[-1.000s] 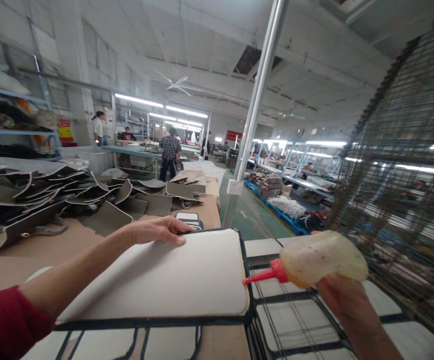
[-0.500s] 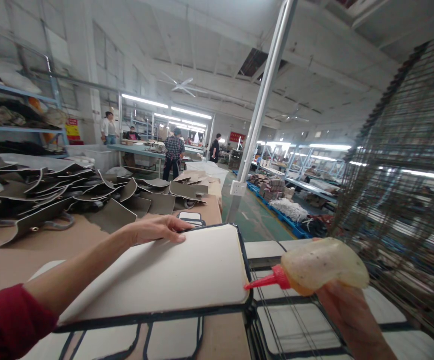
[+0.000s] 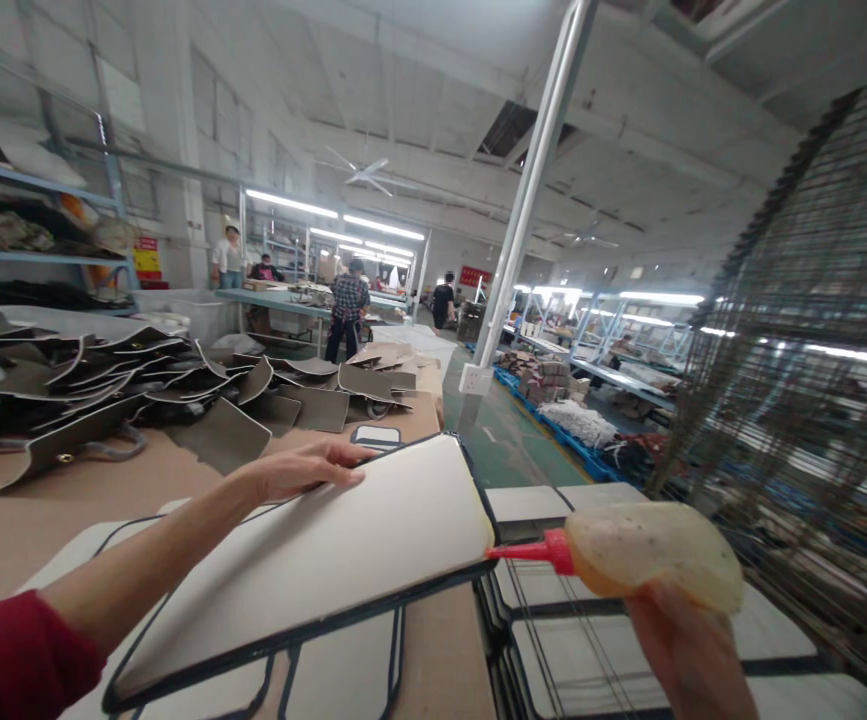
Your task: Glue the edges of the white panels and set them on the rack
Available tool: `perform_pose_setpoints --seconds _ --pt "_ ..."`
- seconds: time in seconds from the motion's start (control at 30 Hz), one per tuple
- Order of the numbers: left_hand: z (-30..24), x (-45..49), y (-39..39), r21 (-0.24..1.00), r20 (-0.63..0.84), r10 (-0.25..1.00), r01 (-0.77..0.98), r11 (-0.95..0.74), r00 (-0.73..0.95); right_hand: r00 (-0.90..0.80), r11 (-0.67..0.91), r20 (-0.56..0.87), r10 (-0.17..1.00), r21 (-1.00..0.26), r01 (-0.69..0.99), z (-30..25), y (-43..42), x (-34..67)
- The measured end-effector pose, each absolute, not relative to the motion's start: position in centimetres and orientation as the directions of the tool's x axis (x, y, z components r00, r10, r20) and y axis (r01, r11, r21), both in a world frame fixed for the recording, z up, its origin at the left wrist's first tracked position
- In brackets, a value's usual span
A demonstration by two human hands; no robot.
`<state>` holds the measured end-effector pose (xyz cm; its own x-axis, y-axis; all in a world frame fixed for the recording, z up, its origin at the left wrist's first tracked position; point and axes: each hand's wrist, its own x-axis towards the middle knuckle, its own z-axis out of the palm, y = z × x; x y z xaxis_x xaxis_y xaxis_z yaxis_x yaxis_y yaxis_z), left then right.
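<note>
My left hand (image 3: 320, 465) grips the far edge of a white panel with a dark rim (image 3: 328, 560), thumb on its face and fingers partly hidden behind. The panel is held tilted above the table. In my right hand (image 3: 680, 620) lies a translucent yellowish squeeze bottle (image 3: 658, 555) with a red nozzle (image 3: 527, 552). The nozzle tip is at the panel's right edge, near its lower right corner. A thin yellowish line runs along that edge. Similar dark-edged white panels (image 3: 343, 665) lie on the table underneath.
A pile of grey-brown pieces with light edges (image 3: 200, 385) covers the table's left side. More white panels (image 3: 590, 650) sit on wire racks at right, beside a tall stack of wire racks (image 3: 815, 300). A metal post (image 3: 527, 200) rises ahead; several people stand farther back.
The panel has turned, its right end slightly higher and its near left corner lower. The bottle has levelled a little, its nozzle tip moving up to the panel's lower right corner.
</note>
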<state>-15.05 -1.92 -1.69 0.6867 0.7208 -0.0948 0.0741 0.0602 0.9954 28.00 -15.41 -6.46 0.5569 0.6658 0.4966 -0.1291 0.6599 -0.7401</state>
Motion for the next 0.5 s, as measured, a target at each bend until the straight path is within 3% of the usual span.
perform_pose_setpoints --seconds 0.37,0.5 --pt "-4.6 -13.8 -1.5 0.994 -0.031 0.767 -0.057 0.089 0.640 0.704 0.745 0.483 0.521 -0.659 -0.099 -6.4 -16.0 23.4" --pt "-5.8 -13.4 -1.2 0.997 0.006 0.795 -0.066 0.043 0.607 0.640 0.668 0.415 0.647 -0.712 -0.214 -9.5 -16.2 21.6"
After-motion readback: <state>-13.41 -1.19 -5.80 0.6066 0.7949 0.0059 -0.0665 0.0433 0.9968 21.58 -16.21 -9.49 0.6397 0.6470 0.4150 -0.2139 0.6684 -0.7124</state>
